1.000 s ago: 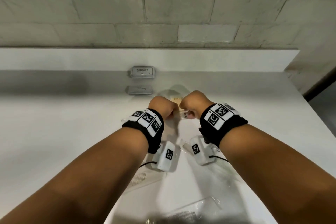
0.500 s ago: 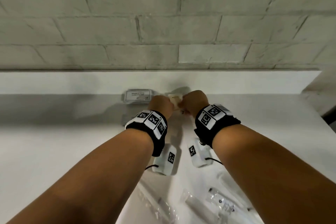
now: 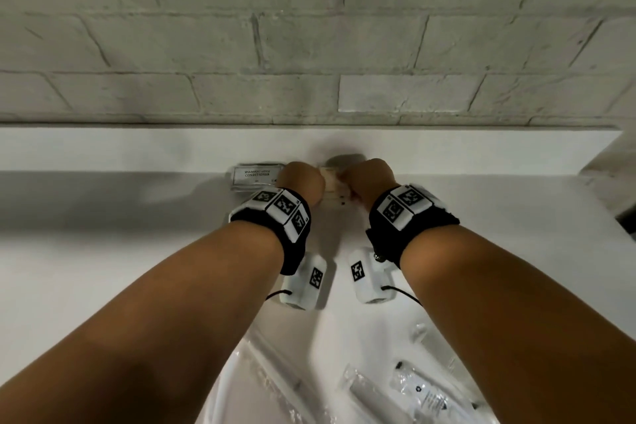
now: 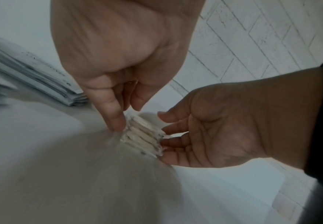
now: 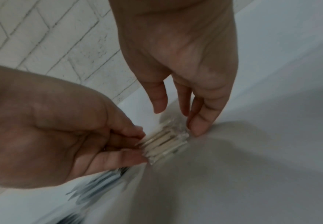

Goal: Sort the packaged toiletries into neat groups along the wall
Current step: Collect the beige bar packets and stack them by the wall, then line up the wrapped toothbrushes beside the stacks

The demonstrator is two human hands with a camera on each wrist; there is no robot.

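A small stack of cream packets in clear wrap lies on the white counter close to the back ledge. My left hand touches its left end with the fingertips. My right hand touches the right end the same way, so the stack sits squeezed between them. Neither hand wraps around it. Just left of the left hand lies a pile of flat shampoo-with-conditioner sachets against the ledge.
A grey brick wall rises behind the white ledge. Near me on the counter lie clear-wrapped items: a small tube, a long wrapped piece and another long pack. The counter ends at the right.
Both hands carried the cream stack away from me to the wall, and it now lies on the counter beside the shampoo sachets. The head view has tilted up toward the wall.
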